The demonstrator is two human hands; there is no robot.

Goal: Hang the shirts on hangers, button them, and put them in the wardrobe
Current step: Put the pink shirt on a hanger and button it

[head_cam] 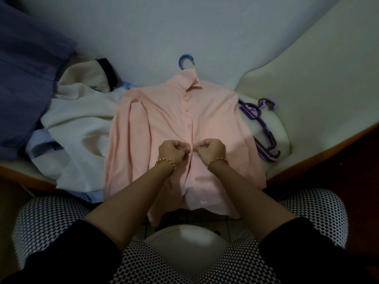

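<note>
Both hands pinch the pink shirt (164, 124) placket mid-button.
Left hand (171, 151) and right hand (211, 150) grip fabric; lower buttons probably come next.

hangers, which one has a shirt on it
The blue plastic hanger, its hook showing above the collar of the pink long-sleeved shirt; the purple plastic hangers lie bare.

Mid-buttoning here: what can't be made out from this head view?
- Button between the left hand and right hand: curled fingers cover it, so whether it is fastened is unclear.
- Blue hanger: only its hook shows; the pink shirt covers the rest.
- Purple hangers: stacked, count unclear.
- Pile under the cream shirt: how many garments lie beneath is hidden.
- Wardrobe: outside the frame.
</note>
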